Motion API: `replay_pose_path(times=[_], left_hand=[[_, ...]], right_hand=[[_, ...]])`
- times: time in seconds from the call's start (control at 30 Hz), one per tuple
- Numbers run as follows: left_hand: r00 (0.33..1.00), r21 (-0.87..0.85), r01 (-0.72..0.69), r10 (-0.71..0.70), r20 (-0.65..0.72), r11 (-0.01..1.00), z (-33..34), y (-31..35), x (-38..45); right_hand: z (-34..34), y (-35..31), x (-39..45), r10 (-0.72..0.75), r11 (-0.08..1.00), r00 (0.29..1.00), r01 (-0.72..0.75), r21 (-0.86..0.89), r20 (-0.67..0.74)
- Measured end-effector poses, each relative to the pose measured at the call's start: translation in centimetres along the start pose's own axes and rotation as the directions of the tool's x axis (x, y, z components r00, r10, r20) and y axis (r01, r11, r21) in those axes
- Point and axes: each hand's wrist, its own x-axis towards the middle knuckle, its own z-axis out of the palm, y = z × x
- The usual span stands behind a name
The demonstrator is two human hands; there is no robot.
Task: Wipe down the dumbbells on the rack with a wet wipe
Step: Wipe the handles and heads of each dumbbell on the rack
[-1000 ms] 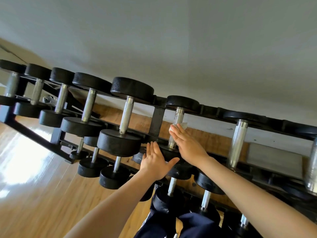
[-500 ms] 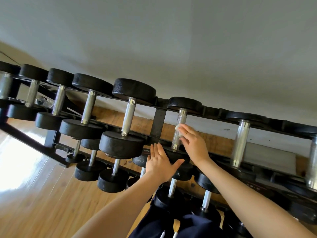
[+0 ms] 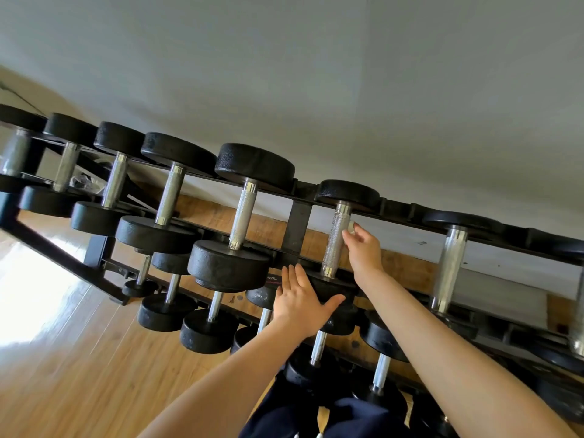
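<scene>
Right hand (image 3: 363, 251) pinches a wipe (image 3: 351, 228) against the dumbbell (image 3: 335, 245) handle; left hand (image 3: 300, 300) lies flat, open.

Gym: tiered black rack (image 3: 297, 229) of dumbbells (image 3: 243, 216), wood floor (image 3: 79, 358).

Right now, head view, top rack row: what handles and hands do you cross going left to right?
Five free dumbbell handles, the last and largest left of the rack upright → left hand flat on the near weight head → knurled handle being wiped → right hand with the wet wipe → next handle.
</scene>
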Motion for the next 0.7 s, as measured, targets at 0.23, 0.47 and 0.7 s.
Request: replay_pose_path(times=[0.23, 0.47, 0.7], left_hand=[[1.0, -0.005, -0.004, 0.004, -0.014, 1.0, 0.2, -0.1, 0.1], [1.0, 0.001, -0.004, 0.004, -0.016, 1.0, 0.1, 0.1, 0.0], [1.0, -0.013, -0.001, 0.001, -0.014, 1.0, 0.1, 0.0, 0.0]], right_hand=[[1.3, -0.7, 0.5, 0.016, 1.0, 0.999, -0.016, -0.005, 0.04], [0.9, 0.1, 0.0, 0.019, 0.994, 0.989, -0.004, -0.107, 0.143], [1.2, -1.3, 1.0, 0.031, 0.989, 0.994, -0.016, -0.145, 0.104]])
